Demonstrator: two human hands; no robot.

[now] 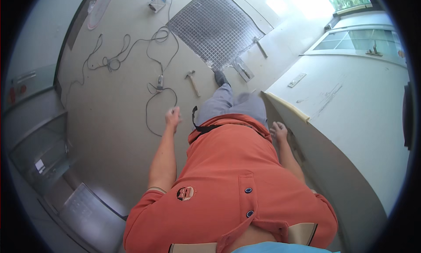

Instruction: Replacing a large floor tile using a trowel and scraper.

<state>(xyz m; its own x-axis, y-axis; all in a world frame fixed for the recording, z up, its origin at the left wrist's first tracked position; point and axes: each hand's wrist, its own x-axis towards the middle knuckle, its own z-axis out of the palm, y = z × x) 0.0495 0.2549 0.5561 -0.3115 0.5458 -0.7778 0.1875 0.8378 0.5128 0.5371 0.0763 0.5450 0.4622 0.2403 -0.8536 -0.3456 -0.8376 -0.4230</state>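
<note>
I am standing with my left hand (173, 117) hanging beside my orange shirt, its fingers curled and nothing visible in them. My right hand (278, 130) hangs at my other side with loosely bent fingers apart, holding nothing. On the floor ahead lie a wooden-handled hammer (192, 84), a flat trowel (244, 71), another long-handled tool (260, 47) and a small grey device (160, 83) with looping cord. My dark shoe (221, 78) is at the lower corner of a dark square grid panel (210, 25) in the floor.
A white ledge (333, 117) with a pale-edged strip runs along my right, below a window (351, 41). A grey box-like item (156, 4) lies at the back, beside a long pale object (100, 7). Cables (112, 63) spread leftward. Glass and metal panels (41, 143) line the left.
</note>
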